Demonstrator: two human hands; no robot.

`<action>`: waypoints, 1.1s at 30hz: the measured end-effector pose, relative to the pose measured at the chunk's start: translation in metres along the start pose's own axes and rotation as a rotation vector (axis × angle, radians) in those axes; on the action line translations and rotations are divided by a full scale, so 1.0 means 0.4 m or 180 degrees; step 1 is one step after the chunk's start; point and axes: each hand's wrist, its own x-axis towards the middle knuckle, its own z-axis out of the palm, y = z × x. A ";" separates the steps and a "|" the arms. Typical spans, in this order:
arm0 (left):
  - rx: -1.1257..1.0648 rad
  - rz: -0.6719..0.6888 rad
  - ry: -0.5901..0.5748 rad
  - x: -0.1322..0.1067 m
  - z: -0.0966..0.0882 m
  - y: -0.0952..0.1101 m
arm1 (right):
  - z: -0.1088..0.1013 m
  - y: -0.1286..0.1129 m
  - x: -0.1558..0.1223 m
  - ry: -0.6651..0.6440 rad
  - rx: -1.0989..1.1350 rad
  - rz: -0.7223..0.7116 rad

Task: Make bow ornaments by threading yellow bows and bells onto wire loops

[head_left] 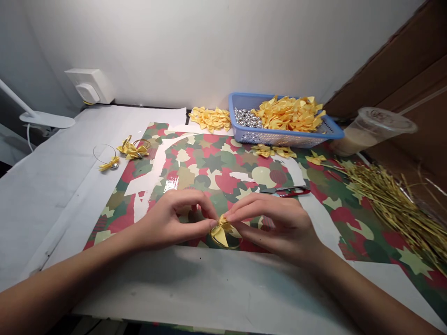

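Note:
Near the front of the patterned sheet, my left hand (178, 216) and my right hand (279, 223) meet at a small yellow ribbon bow (221, 232). Both hands are closed, thumb and fingertips pinching the bow from either side. A thin gold wire loop hangs below it, and the fingertips partly hide its top. Just beyond my right hand lies a red-handled cutting tool (296, 190). To the left, a few yellow bows with wire loops (132, 149) lie together, and a single bow on a wire (110, 164) rests beside them.
At the back stands a blue basket (279, 137) holding silver beads (247, 117) and yellow bows (293, 114). More bows (209, 118) are piled beside it. Along the right lie a bundle of gold wires (391, 200) and a tilted plastic cup (373, 130). A white lamp base (52, 120) is at left.

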 end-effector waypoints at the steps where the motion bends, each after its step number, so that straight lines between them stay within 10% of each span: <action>1: -0.0002 -0.0012 0.0049 0.001 0.001 0.002 | 0.001 0.000 0.000 0.0007 0.0045 0.0044; 13: 0.0193 -0.0281 0.0216 0.007 0.010 0.008 | 0.017 -0.004 -0.009 0.0053 -0.0717 -0.0184; 21: 0.0226 -0.0320 0.0367 0.007 0.015 0.003 | 0.033 -0.025 -0.002 0.0344 0.0358 0.1405; 33: 0.0798 0.0259 0.0301 -0.004 0.030 -0.002 | 0.050 -0.025 -0.012 0.0108 0.0135 0.1778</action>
